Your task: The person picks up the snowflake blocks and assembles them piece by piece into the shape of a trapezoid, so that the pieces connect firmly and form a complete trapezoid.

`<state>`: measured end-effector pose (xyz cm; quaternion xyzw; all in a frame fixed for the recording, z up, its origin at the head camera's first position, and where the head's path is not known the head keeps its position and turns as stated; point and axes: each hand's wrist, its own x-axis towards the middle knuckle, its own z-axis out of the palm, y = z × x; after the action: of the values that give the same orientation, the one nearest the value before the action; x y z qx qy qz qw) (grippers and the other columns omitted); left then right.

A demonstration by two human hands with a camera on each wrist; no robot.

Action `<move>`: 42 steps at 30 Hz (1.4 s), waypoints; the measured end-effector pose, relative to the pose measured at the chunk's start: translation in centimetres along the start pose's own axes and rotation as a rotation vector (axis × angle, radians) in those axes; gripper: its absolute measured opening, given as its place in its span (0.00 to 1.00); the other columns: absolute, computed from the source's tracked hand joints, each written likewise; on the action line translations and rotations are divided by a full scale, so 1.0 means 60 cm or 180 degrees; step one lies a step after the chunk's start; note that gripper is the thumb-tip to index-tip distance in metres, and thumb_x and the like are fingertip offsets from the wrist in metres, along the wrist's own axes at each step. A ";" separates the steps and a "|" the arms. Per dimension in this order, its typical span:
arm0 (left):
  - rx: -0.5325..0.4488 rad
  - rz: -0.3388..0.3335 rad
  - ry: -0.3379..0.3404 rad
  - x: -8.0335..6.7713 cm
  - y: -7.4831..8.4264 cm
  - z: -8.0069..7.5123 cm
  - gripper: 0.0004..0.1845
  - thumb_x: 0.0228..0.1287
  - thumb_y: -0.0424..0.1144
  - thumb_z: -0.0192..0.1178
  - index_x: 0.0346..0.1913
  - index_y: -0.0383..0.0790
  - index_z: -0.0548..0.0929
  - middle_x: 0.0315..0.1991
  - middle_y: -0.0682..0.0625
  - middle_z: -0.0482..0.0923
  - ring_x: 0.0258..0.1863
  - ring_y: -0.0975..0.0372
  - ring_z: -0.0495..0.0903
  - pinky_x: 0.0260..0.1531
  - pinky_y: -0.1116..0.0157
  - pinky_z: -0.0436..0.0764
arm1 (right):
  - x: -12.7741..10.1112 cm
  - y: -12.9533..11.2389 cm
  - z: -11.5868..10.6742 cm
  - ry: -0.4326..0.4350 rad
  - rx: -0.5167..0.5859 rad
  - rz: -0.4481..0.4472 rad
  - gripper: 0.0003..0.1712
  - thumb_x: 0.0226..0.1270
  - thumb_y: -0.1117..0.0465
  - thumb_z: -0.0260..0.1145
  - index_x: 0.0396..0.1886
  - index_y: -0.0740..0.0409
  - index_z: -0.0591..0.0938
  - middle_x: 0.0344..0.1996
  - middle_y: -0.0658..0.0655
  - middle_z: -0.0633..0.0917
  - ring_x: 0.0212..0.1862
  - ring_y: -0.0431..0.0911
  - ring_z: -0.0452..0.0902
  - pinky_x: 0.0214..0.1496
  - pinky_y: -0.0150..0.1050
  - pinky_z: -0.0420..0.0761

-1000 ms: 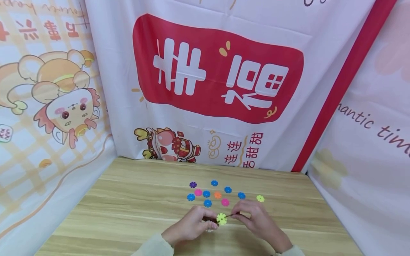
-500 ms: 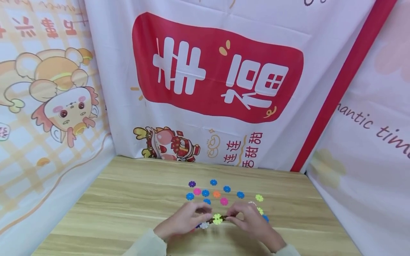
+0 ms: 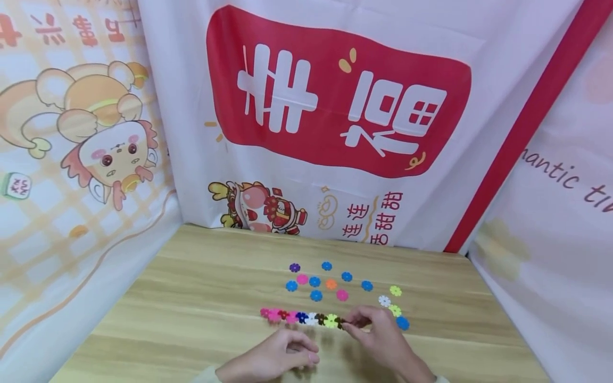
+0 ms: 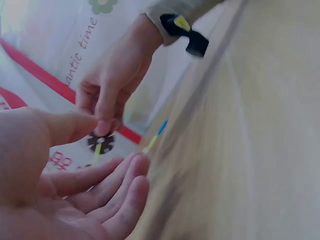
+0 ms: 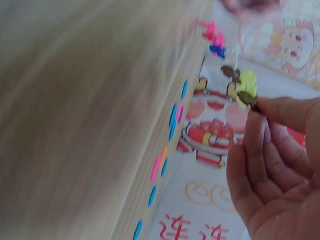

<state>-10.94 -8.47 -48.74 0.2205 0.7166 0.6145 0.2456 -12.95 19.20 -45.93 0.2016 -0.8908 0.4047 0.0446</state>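
Note:
A chain of interlocking plastic snowflake discs (image 3: 312, 318) runs left to right above the wooden table in the head view, with pink, red, dark blue, white, brown and yellow pieces. My right hand (image 3: 385, 335) pinches the brown disc (image 5: 246, 98) at its right end between thumb and index finger. Beside that brown piece sits a yellow disc (image 3: 331, 321). My left hand (image 3: 275, 354) is off the chain, nearer to me, its fingers loosely bent around nothing. In the left wrist view the left hand (image 4: 65, 190) has its thumb apart from its fingers.
Loose discs lie beyond the chain, among them a purple one (image 3: 294, 267), an orange one (image 3: 331, 284) and several blue ones. To the right of them are a white disc (image 3: 384, 300) and a blue disc (image 3: 403, 323). Printed curtains (image 3: 191, 133) border the table (image 3: 158, 298).
The left hand has let go of the chain and drawn back toward the body, so its pink and red left part now shows. The right hand still holds the brown end.

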 end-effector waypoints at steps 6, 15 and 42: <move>-0.1573 -0.0224 0.0170 0.021 -0.017 0.023 0.22 0.79 0.40 0.59 0.62 0.23 0.77 0.53 0.40 0.88 0.51 0.58 0.88 0.58 0.64 0.86 | -0.006 -0.021 0.029 -0.0035 0.0041 -0.0246 0.04 0.66 0.61 0.77 0.35 0.48 0.89 0.31 0.41 0.91 0.36 0.31 0.85 0.42 0.33 0.89; -0.2126 -0.0243 0.0504 0.031 -0.029 0.037 0.20 0.80 0.45 0.59 0.61 0.31 0.81 0.52 0.48 0.89 0.53 0.60 0.87 0.61 0.64 0.85 | -0.003 -0.028 0.060 -0.0108 -0.0061 -0.0946 0.06 0.64 0.67 0.77 0.37 0.51 0.90 0.34 0.43 0.91 0.38 0.28 0.84 0.43 0.31 0.89; -0.2123 -0.0113 0.0728 0.044 -0.039 0.003 0.25 0.76 0.40 0.63 0.64 0.24 0.73 0.57 0.41 0.85 0.57 0.58 0.87 0.67 0.62 0.82 | -0.007 0.149 -0.149 -0.0116 -0.0942 0.0333 0.10 0.62 0.66 0.78 0.42 0.63 0.88 0.39 0.56 0.91 0.39 0.44 0.87 0.44 0.40 0.89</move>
<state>-12.93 -7.03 -51.27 0.0454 0.5030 0.8311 0.2329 -16.84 31.23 -46.34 0.1535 -0.9507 0.2671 0.0365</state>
